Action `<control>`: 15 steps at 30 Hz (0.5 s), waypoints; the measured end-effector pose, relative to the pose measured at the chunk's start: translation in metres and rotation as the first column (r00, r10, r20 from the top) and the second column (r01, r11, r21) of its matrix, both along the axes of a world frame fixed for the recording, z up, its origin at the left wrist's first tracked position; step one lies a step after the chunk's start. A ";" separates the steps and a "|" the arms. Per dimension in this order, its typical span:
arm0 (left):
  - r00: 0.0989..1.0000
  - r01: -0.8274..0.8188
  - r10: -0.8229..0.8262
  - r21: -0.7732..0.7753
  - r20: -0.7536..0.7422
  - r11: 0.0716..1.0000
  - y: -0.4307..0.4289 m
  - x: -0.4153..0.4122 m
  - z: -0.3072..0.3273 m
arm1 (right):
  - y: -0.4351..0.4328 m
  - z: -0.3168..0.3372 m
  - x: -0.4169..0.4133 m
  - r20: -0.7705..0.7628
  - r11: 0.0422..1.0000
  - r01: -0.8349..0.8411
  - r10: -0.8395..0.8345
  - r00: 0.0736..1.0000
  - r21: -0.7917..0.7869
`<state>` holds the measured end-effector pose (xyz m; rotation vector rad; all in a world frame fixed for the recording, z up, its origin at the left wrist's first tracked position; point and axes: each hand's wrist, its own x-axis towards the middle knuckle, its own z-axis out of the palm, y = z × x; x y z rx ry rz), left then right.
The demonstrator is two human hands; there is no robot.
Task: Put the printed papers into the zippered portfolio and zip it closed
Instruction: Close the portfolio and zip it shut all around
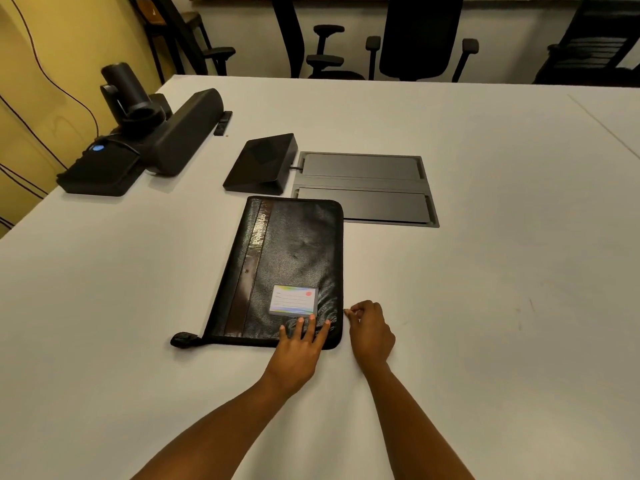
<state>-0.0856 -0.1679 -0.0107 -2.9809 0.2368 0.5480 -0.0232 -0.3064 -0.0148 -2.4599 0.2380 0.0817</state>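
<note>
The black, grainy leather-like portfolio point(287, 268) lies closed and flat on the white table point(485, 271), with a glossy label card point(293, 300) near its lower corner. The left hand point(298, 351) presses on that corner with fingers spread. The right hand point(370, 332) pinches something small, too small to identify, at the portfolio's right edge.

Soft, even overhead light keeps the white table point(485, 271) bright with only faint shadows, a dull sheen glints off the black portfolio point(294, 258) beyond the grips, the wide lens bows the table edges outward, and the chairs point(415, 39) far behind sit dim and slightly soft.
</note>
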 end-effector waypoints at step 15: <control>0.985 -0.154 0.156 -0.042 0.068 0.987 -0.044 0.036 0.031 | -0.020 -0.006 0.007 0.026 0.981 -0.184 0.183 0.983 0.065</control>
